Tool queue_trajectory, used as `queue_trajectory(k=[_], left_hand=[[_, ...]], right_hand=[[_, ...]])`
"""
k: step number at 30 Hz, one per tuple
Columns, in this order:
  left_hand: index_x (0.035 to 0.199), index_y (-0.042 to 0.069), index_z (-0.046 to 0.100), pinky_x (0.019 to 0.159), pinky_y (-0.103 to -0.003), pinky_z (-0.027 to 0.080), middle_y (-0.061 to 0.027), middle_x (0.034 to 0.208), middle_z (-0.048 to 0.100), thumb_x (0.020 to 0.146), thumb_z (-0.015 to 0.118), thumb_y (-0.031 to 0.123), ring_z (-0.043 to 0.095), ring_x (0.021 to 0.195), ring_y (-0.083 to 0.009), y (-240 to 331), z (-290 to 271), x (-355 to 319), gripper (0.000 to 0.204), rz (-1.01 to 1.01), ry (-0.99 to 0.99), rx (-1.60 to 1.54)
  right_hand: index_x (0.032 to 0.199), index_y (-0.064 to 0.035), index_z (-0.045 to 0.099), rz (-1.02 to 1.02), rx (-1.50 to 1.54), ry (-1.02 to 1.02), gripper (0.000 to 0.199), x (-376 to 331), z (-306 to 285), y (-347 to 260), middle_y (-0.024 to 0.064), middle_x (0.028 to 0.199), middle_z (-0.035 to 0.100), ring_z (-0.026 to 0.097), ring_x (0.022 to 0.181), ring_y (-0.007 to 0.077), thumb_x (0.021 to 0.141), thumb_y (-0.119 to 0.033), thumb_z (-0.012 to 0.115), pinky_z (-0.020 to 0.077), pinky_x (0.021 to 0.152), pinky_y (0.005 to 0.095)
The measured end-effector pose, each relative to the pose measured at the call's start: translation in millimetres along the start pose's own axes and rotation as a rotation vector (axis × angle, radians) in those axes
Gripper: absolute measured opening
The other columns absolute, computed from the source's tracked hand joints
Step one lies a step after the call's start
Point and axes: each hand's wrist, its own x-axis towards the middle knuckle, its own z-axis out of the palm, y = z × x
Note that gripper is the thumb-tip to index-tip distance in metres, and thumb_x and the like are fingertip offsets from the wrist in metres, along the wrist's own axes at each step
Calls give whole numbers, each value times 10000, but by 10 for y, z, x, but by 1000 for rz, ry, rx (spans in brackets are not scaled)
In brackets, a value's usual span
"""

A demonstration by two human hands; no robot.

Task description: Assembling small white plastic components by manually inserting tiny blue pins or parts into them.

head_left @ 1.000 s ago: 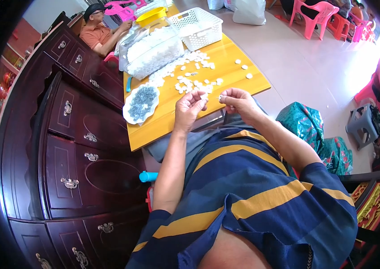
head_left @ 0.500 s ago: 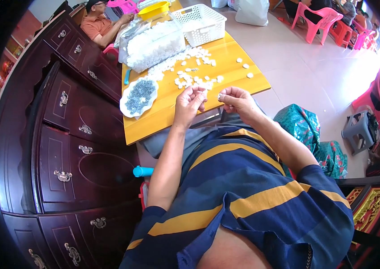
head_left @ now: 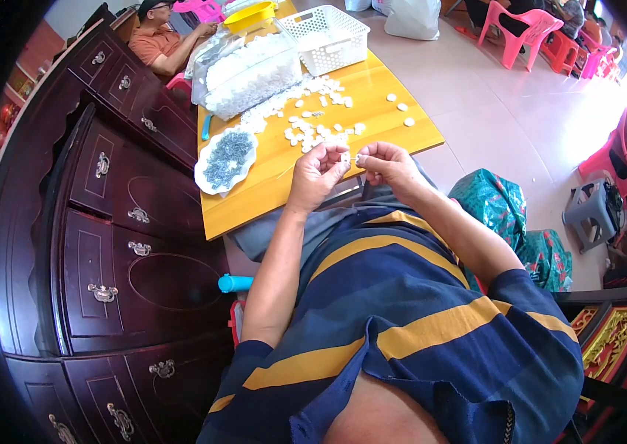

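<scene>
Above the near edge of the yellow table [head_left: 269, 198], both my hands are raised close together. My left hand [head_left: 316, 177] is closed, pinching a small white piece [head_left: 345, 157] between thumb and fingertips. Facing it, my right hand [head_left: 392, 170] pinches a tiny pale part, too small to name, its tip almost meeting the white piece. Just beyond lie loose small white pieces [head_left: 306, 137] scattered over the wood. To the left, a white scalloped dish [head_left: 201, 176] holds a heap of small grey-blue parts [head_left: 228, 157].
A clear bin [head_left: 254, 74] heaped with white pieces and a white perforated basket [head_left: 332, 44] stand farther back, near a yellow bowl [head_left: 250, 16]. A dark wooden cabinet [head_left: 106, 251] flanks my left. Green bags [head_left: 491, 203] sit at my right. Another person [head_left: 162, 41] sits at the far left.
My fingertips have come closer together, and the white piece in my left hand now shows more plainly. The whole view has shifted slightly.
</scene>
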Motion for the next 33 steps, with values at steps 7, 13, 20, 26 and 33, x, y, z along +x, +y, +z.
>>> queue_trajectory(k=[7, 13, 20, 26, 33], left_hand=[[1161, 28, 682, 699, -200, 518, 17, 934, 700, 941, 731, 4, 625, 794, -32, 0, -2, 2, 227, 11, -14, 7], [1160, 33, 685, 702, -200, 517, 25, 919, 692, 936, 733, 0, 622, 790, -32, -12, -9, 3, 231, 14, -18, 22], [1167, 32, 684, 707, -200, 517, 25, 920, 691, 938, 727, -8, 622, 791, -34, -18, -9, -1, 237, 7, -21, 28], [1165, 22, 688, 737, -209, 558, 4, 945, 716, 940, 729, 2, 659, 819, -48, -42, -3, 0, 229, -5, -40, 19], [1143, -4, 729, 815, -244, 592, -42, 989, 756, 944, 740, 31, 702, 881, -86, 74, 24, -27, 203, -21, -68, 52]], right_hand=[[1011, -70, 676, 1, -10, -1, 120, -1, 5, 7, -19, 817, 654, 581, 657, 69, 946, -136, 752, 464, 592, 202], [1012, -69, 674, 4, -8, 6, 115, 1, 3, 13, -18, 813, 651, 576, 651, 71, 947, -128, 748, 458, 587, 205], [1011, -64, 675, 2, -7, 7, 108, 7, -3, 24, -12, 805, 652, 575, 647, 74, 945, -113, 744, 458, 588, 205], [1038, -77, 693, -15, -52, -18, 99, 32, -43, 83, -23, 850, 674, 585, 682, 58, 964, -127, 735, 468, 631, 192], [1027, -46, 696, -3, -67, -34, 116, 20, -37, 84, -3, 834, 677, 591, 676, 74, 956, -127, 740, 487, 618, 207]])
